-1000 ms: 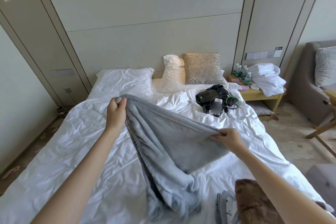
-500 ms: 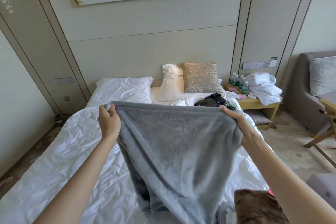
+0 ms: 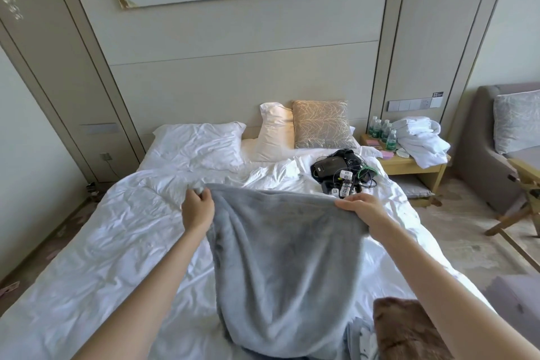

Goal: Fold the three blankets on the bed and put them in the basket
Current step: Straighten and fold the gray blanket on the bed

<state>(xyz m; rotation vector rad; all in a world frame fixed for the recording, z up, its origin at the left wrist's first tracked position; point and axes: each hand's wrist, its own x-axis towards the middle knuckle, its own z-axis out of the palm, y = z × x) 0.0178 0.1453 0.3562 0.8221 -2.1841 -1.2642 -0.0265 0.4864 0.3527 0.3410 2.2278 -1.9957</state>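
Left arm reaches in from 7 o'clock, nearly straight. Left hand (image 3: 198,209) is back-up, with its fingers curled over the far left corner of the grey blanket (image 3: 286,257), gripping it.

Right arm comes in from 5 o'clock, also stretched out. Right hand (image 3: 362,210) has its fingers closed on the far right corner.

Grey blanket spans between the two hands. Its top edge is pulled across mid-frame and the rest falls toward 6 o'clock onto the bed (image 3: 102,242). Plush cloth, soft lengthwise folds, lower end bunched.

Brown blanket (image 3: 409,330) lies at 5 o'clock under the right forearm. Pale blanket (image 3: 361,340) sits just beside it, at its 9 o'clock, touching the grey one.
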